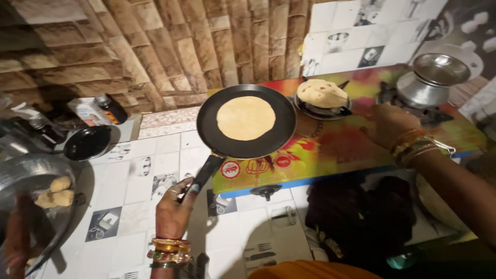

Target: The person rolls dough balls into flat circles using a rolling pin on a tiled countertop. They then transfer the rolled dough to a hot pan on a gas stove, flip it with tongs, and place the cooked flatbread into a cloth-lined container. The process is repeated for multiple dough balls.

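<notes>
While the left hand [175,209] clenches the black handle, steadying the round black frying pan [246,122] and its pale flatbread [245,118] over the burner, the right hand [385,124] rests open on the colourful stove [336,147], grasping nothing.

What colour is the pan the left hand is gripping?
Black pan, black handle, gripped by the left hand; clearest in the head view.

The left hand [173,206] is gripping the black handle of a flat pan [247,122], where a pale flatbread [246,118] is lying. The right hand [385,124] is resting on the colourful stove [336,147], near a puffed flatbread [321,93] sitting on a burner [323,109].
</notes>
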